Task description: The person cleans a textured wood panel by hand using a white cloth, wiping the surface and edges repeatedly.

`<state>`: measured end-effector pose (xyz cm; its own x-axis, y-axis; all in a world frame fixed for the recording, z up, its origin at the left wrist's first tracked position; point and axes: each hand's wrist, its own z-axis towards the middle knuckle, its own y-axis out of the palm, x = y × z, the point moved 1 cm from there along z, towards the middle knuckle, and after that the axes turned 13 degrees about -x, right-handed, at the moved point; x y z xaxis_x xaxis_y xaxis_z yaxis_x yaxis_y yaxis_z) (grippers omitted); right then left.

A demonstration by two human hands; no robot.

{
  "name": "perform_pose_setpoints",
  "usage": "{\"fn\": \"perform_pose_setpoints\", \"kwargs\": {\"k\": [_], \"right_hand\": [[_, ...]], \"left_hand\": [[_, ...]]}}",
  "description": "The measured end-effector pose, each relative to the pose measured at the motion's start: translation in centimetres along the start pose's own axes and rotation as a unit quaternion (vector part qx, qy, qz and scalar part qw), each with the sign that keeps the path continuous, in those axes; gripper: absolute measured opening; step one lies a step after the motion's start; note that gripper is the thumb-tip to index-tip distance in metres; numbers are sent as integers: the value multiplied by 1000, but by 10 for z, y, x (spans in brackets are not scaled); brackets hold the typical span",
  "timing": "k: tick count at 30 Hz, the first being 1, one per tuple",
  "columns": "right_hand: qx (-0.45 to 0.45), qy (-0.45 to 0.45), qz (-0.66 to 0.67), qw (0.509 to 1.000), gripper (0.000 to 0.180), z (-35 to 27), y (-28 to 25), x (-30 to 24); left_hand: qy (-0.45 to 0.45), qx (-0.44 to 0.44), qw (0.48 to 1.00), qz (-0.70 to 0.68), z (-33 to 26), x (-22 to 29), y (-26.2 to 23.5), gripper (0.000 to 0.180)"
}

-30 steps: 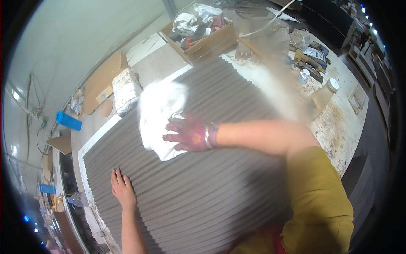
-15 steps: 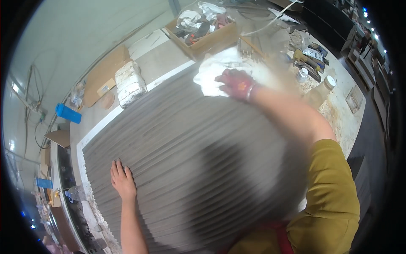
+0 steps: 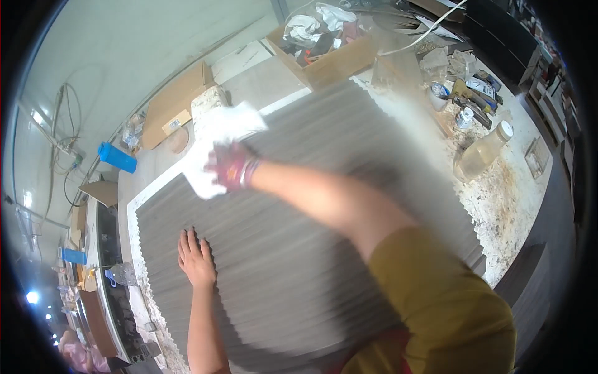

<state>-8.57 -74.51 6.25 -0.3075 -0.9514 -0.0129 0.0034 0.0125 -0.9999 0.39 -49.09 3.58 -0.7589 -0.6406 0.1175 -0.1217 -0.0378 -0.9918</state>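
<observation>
A large grey-brown ribbed panel (image 3: 280,249) with scalloped edges lies on the white worktable (image 3: 498,218). My bare left hand (image 3: 197,258) rests flat on its left part, fingers stretched out. My right hand (image 3: 230,166), in a red-and-grey work glove, presses a white cloth (image 3: 215,137) at the panel's far left edge. The cloth spreads out beyond the gloved fingers and partly covers a white wrapped bundle (image 3: 208,100) behind it. Motion blurs the cloth and the right forearm a little.
A cardboard box (image 3: 336,65) of rags and tools stands at the far edge. On the right are a bottle of cloudy liquid (image 3: 483,153), a small white jar (image 3: 464,117) and several hand tools (image 3: 473,96). A blue cup (image 3: 117,158) and flattened cardboard (image 3: 165,112) lie at left.
My right hand has swept the white cloth leftward along the panel's far side, from its far right to its far left. My left hand stays flat on the panel. The view has shifted slightly.
</observation>
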Motion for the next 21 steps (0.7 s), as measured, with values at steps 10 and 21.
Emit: {"fn": "perform_pose_setpoints", "kwargs": {"k": [10, 21], "right_hand": [[101, 137, -130, 977, 32, -167, 64, 248], [58, -63, 61, 994, 42, -192, 41, 27]], "left_hand": [[-3, 3, 1000, 5, -1, -2, 3, 47], [17, 16, 1000, 3, 3, -17, 12, 47]]}}
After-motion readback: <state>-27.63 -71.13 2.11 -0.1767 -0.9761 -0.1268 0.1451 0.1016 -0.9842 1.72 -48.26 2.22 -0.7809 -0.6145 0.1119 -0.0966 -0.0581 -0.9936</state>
